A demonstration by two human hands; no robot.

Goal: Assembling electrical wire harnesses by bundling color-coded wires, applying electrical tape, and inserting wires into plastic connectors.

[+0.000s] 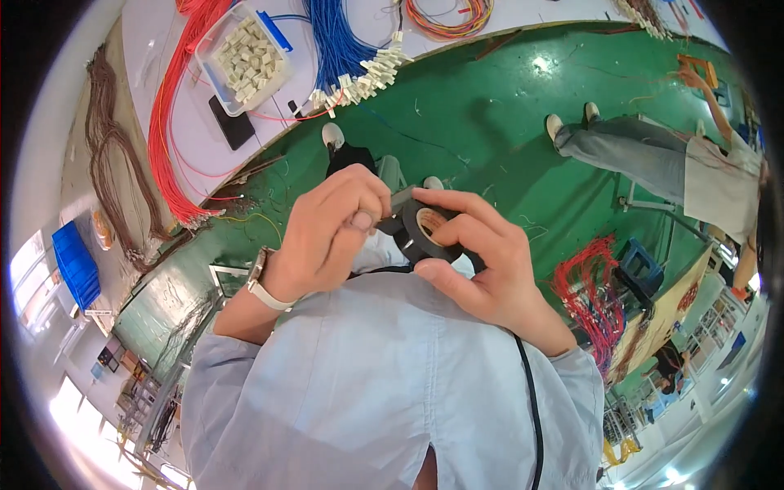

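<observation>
Clearly aloft: black tape roll (417,238) off the worktop's (196,126) near edge
Left fingers (351,198) pinch its strip (391,224), right fingers (462,202) clasp the roll; a slack right grip could drop it

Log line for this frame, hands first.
left hand: pinching tape strip | right hand: holding black tape roll | table: phone beside bin of white connectors

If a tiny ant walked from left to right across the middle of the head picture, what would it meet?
Blue bin → watch → left hand → black tape → right hand → red wires
</observation>
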